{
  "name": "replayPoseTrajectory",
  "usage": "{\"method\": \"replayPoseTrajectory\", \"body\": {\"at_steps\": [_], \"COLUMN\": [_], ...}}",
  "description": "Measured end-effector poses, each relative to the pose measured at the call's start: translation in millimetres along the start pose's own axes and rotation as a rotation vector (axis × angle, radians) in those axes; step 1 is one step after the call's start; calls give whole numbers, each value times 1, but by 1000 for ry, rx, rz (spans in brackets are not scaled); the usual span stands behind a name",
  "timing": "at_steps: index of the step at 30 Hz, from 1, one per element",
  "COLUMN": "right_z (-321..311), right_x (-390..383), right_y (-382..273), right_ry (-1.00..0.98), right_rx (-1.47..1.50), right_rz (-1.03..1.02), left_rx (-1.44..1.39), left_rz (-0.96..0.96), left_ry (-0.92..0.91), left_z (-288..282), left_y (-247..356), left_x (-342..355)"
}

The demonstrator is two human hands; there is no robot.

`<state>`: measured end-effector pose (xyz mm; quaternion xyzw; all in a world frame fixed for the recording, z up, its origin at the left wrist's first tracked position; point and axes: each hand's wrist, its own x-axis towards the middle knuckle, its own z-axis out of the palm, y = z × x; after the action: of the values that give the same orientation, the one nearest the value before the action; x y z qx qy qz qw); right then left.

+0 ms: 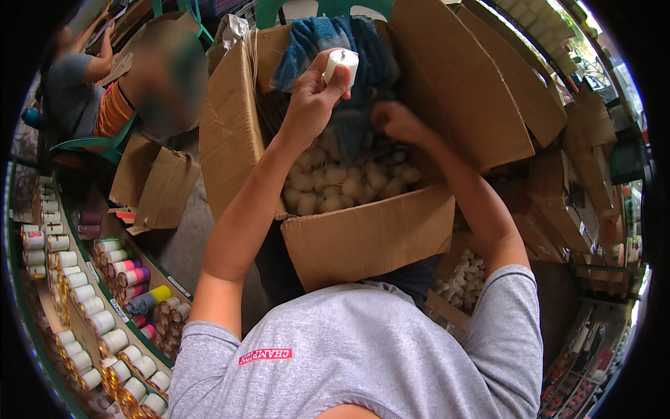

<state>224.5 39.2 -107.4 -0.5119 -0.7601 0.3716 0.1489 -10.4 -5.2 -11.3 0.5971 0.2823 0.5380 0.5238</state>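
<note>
A short white candle point(342, 68) with a wick at its top stands upright in my left hand point(313, 101), whose fingers and thumb are wrapped round it. It is raised above the far part of an open cardboard box point(366, 237). To its right, my right hand point(401, 124) hovers over the box with bent fingers, smeared by motion and in shadow, so I cannot see whether it holds anything. Below both hands, a heap of pale, rounded candles point(335, 187) fills the box. A blue cloth point(373, 52) hangs over its far side and down into it.
At left, curved shelves hold rows of white candles point(102, 322) and coloured spools or candles point(132, 276). A smaller open carton point(157, 181) is on the floor. Beyond it a person point(80, 87) sits on a green chair point(105, 145). Stacked cartons point(558, 202) stand at right.
</note>
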Motion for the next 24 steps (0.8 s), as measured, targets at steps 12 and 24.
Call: {"method": "replayPoseTrajectory", "body": {"at_steps": [12,24], "right_z": [-25,-33], "right_x": [-43,-121], "right_y": [-104,-152], "right_ry": [-527,644], "right_rx": [-536,923], "right_rz": [293,-545], "left_rx": [248,412], "left_rz": [72,-137], "left_ry": [-13,-214], "left_z": [-12,10], "left_y": [10,31], "left_x": [-1,-46]}}
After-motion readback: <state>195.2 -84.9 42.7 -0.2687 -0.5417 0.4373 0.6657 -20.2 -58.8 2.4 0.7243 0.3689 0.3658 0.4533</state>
